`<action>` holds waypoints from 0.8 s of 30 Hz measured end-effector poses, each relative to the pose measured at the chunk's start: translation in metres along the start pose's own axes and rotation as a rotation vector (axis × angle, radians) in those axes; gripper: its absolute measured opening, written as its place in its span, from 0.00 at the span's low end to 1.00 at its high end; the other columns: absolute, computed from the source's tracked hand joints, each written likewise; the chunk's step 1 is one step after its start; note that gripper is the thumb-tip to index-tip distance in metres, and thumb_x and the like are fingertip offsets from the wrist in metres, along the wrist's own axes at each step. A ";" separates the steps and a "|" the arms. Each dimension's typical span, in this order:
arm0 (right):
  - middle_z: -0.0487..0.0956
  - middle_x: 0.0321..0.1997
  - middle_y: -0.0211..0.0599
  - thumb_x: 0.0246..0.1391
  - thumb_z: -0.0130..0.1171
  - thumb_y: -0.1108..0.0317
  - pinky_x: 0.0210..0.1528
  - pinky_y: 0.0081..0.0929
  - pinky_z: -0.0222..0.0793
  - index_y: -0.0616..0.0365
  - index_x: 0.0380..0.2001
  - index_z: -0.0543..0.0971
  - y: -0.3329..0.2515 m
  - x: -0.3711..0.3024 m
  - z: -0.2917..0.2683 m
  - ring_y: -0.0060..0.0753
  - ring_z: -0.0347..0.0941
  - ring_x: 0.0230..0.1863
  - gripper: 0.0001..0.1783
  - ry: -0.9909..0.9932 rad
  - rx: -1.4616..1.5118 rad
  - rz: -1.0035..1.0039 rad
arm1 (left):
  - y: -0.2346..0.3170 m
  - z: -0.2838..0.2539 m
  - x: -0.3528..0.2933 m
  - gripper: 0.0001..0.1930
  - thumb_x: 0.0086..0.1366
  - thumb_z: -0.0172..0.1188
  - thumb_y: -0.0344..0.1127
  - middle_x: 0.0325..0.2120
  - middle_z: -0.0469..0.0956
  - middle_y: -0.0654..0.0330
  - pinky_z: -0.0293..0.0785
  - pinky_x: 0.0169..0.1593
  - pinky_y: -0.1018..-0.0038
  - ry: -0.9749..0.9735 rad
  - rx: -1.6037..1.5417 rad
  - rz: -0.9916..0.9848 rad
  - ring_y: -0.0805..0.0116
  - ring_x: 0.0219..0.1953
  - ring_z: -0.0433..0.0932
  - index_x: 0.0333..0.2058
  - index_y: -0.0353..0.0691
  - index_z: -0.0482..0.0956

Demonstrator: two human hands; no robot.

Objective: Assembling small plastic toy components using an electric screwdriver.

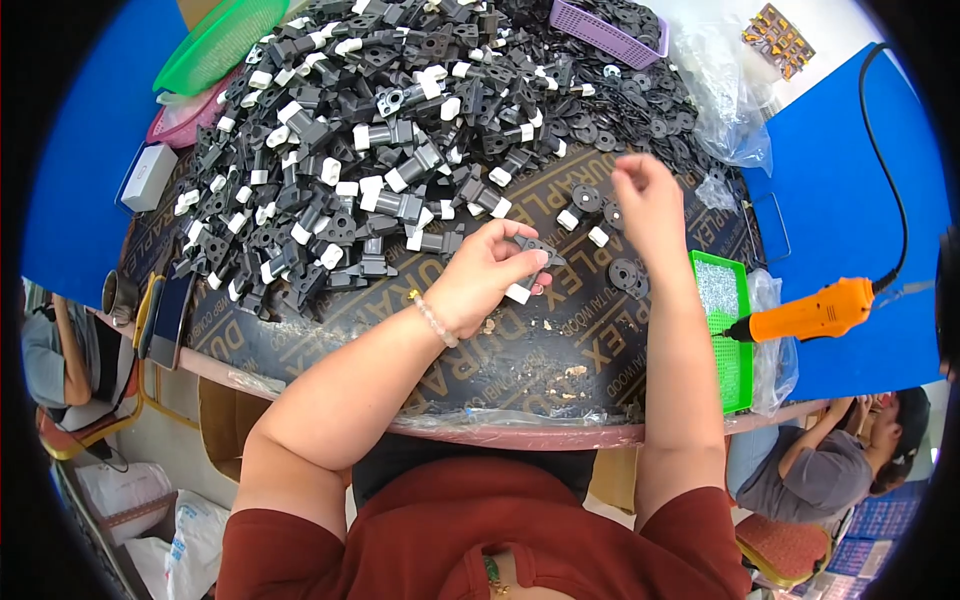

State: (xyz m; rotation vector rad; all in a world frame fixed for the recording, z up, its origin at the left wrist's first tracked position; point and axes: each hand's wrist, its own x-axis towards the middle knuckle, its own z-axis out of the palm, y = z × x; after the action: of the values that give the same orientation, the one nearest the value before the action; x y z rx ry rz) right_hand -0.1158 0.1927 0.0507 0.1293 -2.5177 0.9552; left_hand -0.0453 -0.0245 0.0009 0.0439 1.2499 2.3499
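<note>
My left hand (485, 275) is closed around a dark grey plastic fitting (541, 252) with a white end piece, low over the middle of the table. To the right, my right hand (650, 200) is raised with its thumb and fingertips pressed together. Whatever is between them, if anything, is too small to make out. Just left of that hand lie small black round discs (587, 198) and fittings with white ends (598, 237). Two more black discs (627, 276) rest near my right forearm. A big heap of grey-and-white fittings (370, 150) spreads beyond my left hand.
Black discs (640, 110) pile up at the far right beside a purple basket (608, 32). Right of my forearm, a green tray (747, 365) holds small screws; an orange electric screwdriver (815, 312) hangs over its edge. Green basket (215, 45) stands far left. Other people sit at both sides.
</note>
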 end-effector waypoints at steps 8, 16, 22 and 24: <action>0.81 0.45 0.50 0.46 0.65 0.64 0.53 0.39 0.71 0.57 0.45 0.80 0.090 0.116 0.055 0.49 0.77 0.49 0.21 -0.130 -0.411 0.128 | 0.002 -0.008 0.005 0.14 0.65 0.56 0.24 0.37 0.78 0.54 0.78 0.38 0.75 0.035 0.101 0.055 0.66 0.36 0.81 0.48 0.33 0.68; 0.82 0.40 0.50 0.40 0.68 0.69 0.50 0.37 0.72 0.61 0.39 0.81 0.095 0.123 0.045 0.48 0.78 0.46 0.18 -0.110 -0.378 0.104 | 0.004 -0.008 0.006 0.15 0.65 0.57 0.25 0.38 0.78 0.54 0.78 0.39 0.75 0.046 0.088 0.055 0.66 0.36 0.81 0.49 0.33 0.68; 0.81 0.31 0.36 0.44 0.69 0.69 0.37 0.23 0.71 0.64 0.35 0.80 -0.014 0.052 0.008 0.25 0.77 0.32 0.15 -0.127 0.123 0.149 | 0.012 -0.003 0.003 0.13 0.69 0.48 0.27 0.39 0.76 0.53 0.79 0.40 0.71 0.123 -0.156 0.021 0.65 0.37 0.80 0.52 0.33 0.66; 0.80 0.26 0.29 0.46 0.67 0.72 0.32 0.18 0.69 0.63 0.30 0.79 -0.042 0.011 0.000 0.18 0.73 0.28 0.09 -0.210 0.246 0.128 | 0.012 -0.004 0.002 0.13 0.71 0.43 0.28 0.41 0.75 0.53 0.79 0.42 0.68 0.094 -0.165 0.022 0.63 0.38 0.80 0.52 0.34 0.66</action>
State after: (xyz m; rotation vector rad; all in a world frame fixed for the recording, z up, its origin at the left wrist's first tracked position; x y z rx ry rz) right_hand -0.1155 0.1616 0.0811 0.1515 -2.6115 1.3669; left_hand -0.0534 -0.0327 0.0075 -0.1079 1.0977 2.4914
